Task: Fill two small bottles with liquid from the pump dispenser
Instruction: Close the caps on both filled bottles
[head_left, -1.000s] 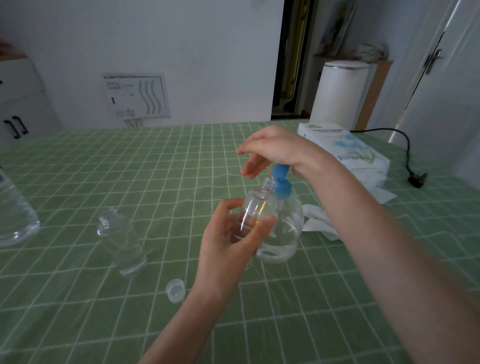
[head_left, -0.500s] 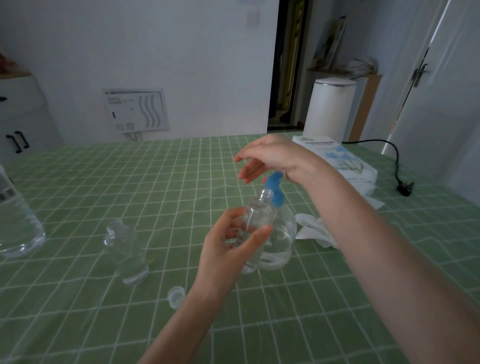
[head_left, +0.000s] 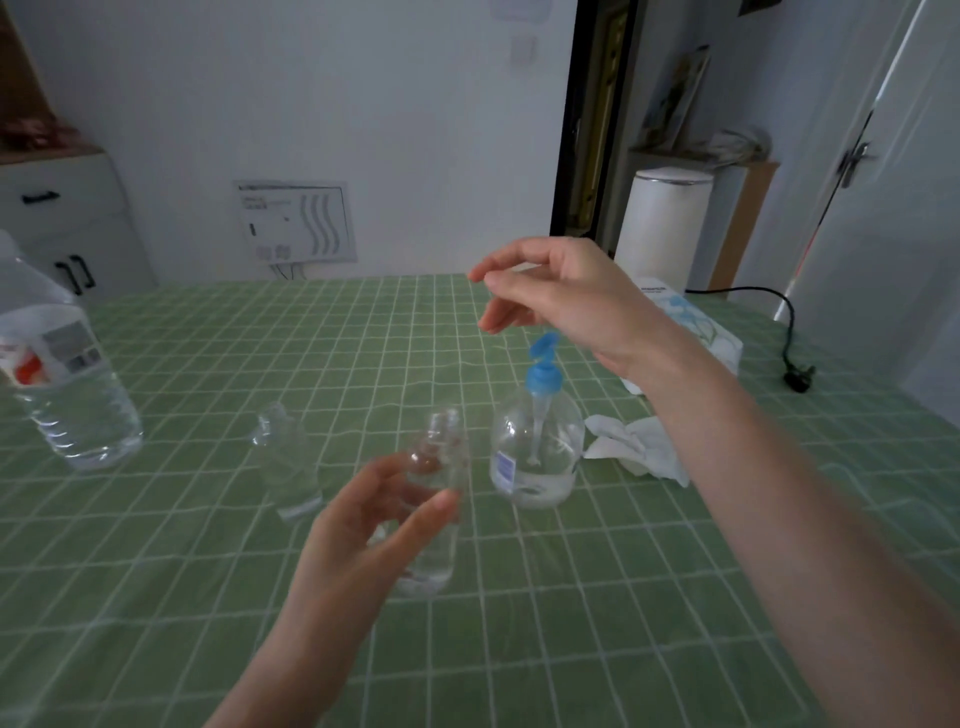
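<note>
L hand (head_left: 363, 535), lower centre, grips a small clear plastic bottle (head_left: 439, 467), roughly upright w/ open neck, just left of the round clear pump dispenser w/ blue head (head_left: 537, 447), which stands on the green checked tablecloth (head_left: 208, 571). R hand (head_left: 566, 301) hovers above the pump, fingers loosely curled, holding nothing, not touching it. 2nd small clear bottle (head_left: 288, 462) stands left of centre. Crumpled white tissue (head_left: 639, 447) lies right of the dispenser.

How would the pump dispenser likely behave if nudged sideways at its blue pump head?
Probably light: the pump dispenser holds only a shallow layer of liquid. Pushed high at the blue pump head, it may tip or slide, though its wide body helps. The smooth clear wall could be slippery.
</note>
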